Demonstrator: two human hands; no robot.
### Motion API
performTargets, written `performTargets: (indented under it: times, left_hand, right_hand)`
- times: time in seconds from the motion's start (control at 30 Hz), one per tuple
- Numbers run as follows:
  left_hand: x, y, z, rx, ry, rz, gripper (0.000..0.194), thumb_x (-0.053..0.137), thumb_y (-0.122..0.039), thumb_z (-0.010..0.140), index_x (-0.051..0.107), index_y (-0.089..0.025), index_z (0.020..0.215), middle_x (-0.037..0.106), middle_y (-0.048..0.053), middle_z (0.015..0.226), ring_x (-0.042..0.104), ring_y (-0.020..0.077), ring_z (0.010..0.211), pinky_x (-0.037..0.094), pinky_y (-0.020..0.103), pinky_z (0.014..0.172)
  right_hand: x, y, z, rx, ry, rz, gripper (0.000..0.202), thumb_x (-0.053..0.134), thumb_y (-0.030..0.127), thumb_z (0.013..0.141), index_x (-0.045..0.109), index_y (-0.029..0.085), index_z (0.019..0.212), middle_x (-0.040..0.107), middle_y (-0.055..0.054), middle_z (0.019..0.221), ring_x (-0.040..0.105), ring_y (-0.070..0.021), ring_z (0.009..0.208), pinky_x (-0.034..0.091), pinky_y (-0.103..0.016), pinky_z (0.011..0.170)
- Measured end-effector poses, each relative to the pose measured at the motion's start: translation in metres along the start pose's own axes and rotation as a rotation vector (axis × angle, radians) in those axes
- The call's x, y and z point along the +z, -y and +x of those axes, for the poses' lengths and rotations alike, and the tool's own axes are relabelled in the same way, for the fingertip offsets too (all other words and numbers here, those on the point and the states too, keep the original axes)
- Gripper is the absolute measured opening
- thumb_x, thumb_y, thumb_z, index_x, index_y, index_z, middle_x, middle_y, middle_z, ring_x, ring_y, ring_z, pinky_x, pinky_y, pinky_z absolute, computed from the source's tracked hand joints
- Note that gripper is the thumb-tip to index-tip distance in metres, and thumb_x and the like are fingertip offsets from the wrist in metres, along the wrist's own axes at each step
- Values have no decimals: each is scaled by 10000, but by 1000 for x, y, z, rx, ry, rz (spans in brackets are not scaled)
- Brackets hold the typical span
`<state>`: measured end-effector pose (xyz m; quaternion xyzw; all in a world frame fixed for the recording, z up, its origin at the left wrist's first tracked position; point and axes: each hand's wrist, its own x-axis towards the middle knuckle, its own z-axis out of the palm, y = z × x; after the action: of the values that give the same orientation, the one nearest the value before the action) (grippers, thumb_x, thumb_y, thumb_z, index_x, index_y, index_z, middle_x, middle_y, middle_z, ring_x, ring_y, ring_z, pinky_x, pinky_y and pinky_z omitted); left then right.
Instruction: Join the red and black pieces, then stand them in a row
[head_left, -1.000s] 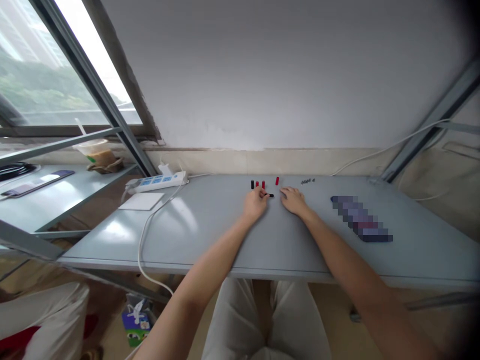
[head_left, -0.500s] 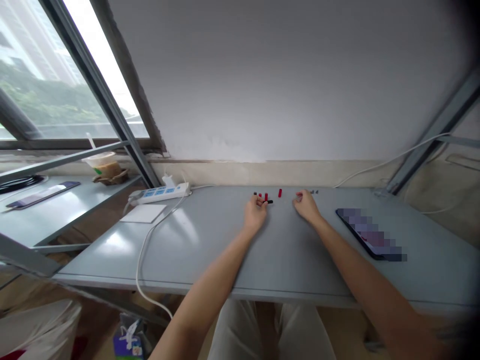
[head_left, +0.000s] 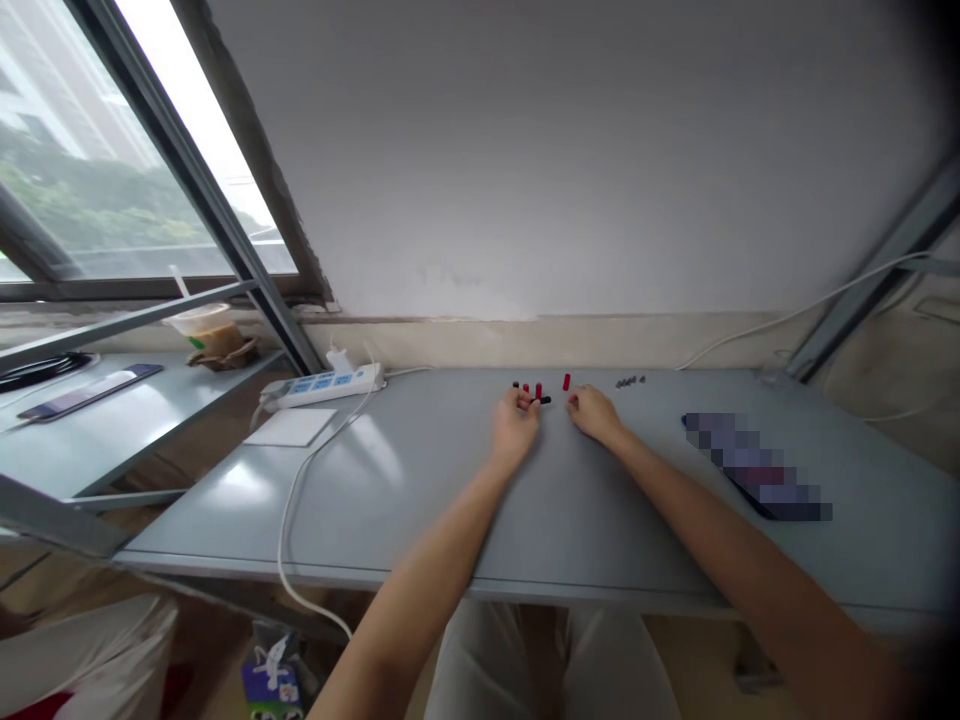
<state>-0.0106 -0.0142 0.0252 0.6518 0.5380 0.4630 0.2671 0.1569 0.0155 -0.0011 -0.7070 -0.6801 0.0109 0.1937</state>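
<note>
My left hand (head_left: 515, 425) rests on the grey desk (head_left: 420, 500), its fingers closed round one end of a small black cylinder (head_left: 545, 400). Just beyond its fingertips stand small red cylinders (head_left: 538, 390), with a black one (head_left: 515, 385) to their left. Another red cylinder (head_left: 566, 382) is between the two hands, a little farther back. My right hand (head_left: 596, 412) is near it with the fingers pinched together; what they hold, if anything, is too small to name. Several tiny dark pieces (head_left: 630, 382) lie behind and right of my right hand.
At the right lies a dark phone (head_left: 757, 470). A white power strip (head_left: 326, 386), a white flat box (head_left: 292, 427) and a white cable (head_left: 283, 520) are at the left. A cup (head_left: 212, 330) and a phone (head_left: 90, 392) sit on the side desk.
My right hand has moved left, toward my left hand, uncovering more of the tiny dark pieces. My left hand keeps its place by the cylinders. The view has shifted slightly.
</note>
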Motion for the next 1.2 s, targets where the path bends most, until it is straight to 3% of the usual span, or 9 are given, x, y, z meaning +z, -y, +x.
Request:
performTargets:
  times: [0.13, 0.27, 0.37, 0.63, 0.77, 1.0, 1.2]
  left_hand:
    - [1, 0, 1, -2, 5, -37, 49, 549, -192, 755, 532, -155, 783, 605, 31, 697, 570, 131, 690, 413, 255, 668]
    - [3, -1, 0, 19, 14, -113, 55, 551, -191, 754, 533, -148, 784, 603, 30, 687, 555, 118, 654, 411, 243, 641]
    - [2, -4, -2, 23, 58, -192, 59, 539, -191, 763, 530, -144, 797, 600, 25, 674, 546, 101, 623, 416, 230, 623]
    - [-1, -13, -1, -14, 170, -270, 73, 566, -184, 745, 549, -141, 801, 614, 28, 710, 481, 57, 502, 397, 197, 524]
    - [-6, -11, 2, -7, 249, -401, 87, 570, -196, 749, 529, -130, 789, 619, 32, 709, 448, 36, 433, 382, 187, 466]
    - [-14, -11, 0, 18, 540, -496, 205, 631, -276, 725, 501, -125, 770, 630, 31, 662, 494, 49, 437, 396, 195, 473]
    - [-17, -12, 0, 65, 561, -493, 206, 626, -271, 734, 471, -137, 744, 622, 14, 618, 507, 56, 449, 415, 208, 508]
  right_hand:
    - [-14, -12, -13, 43, -18, 182, 121, 474, 208, 788, 584, 165, 811, 633, -80, 807, 583, -179, 766, 426, -284, 701]
    - [-29, -20, -31, -119, 31, 523, 146, 432, 251, 806, 551, 169, 822, 619, -48, 741, 574, -148, 693, 440, -267, 672]
    - [-33, -22, -41, -149, 71, 654, 172, 437, 310, 800, 534, 172, 833, 609, -49, 748, 575, -158, 705, 447, -289, 669]
    - [-41, -27, -43, -212, 12, 659, 223, 513, 358, 754, 574, 169, 855, 611, -48, 771, 556, -152, 698, 446, -299, 681]
    - [-47, -25, -44, -160, 34, 843, 348, 589, 420, 697, 580, 165, 933, 616, -50, 772, 557, -145, 665, 461, -294, 623]
    - [-45, -13, -50, -199, 112, 1005, 390, 634, 434, 674, 592, 177, 963, 649, -58, 741, 601, -173, 719, 451, -271, 556]
    - [-41, -9, -51, -153, 174, 1015, 380, 625, 415, 688, 609, 172, 980, 678, -77, 786, 613, -182, 734, 448, -271, 551]
